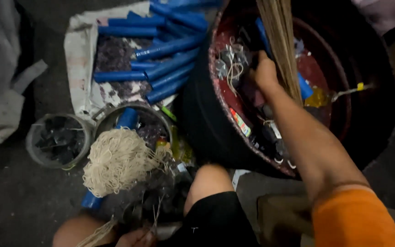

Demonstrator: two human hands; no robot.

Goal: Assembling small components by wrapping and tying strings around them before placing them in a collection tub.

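My right hand (264, 72) reaches into a large dark tub with a red inner rim (216, 91). Its fingers are buried among dark clutter and wire bits, so what they grip is hidden. A tan bundle of broom straws (277, 36) stands right beside that hand, touching its far side. My right arm wears an orange sleeve (355, 219). At the bottom edge, my left hand (136, 238) is closed around a few thin straw strands (98, 234), next to my knee in black shorts (211, 206).
Several blue tubes (161, 50) lie on a white sack at the top left. A tangle of cream string (115, 160) rests over a small round bucket (138, 120). Another small bucket of dark pieces (60, 139) sits to its left. Grey cloth (1, 68) lies far left.
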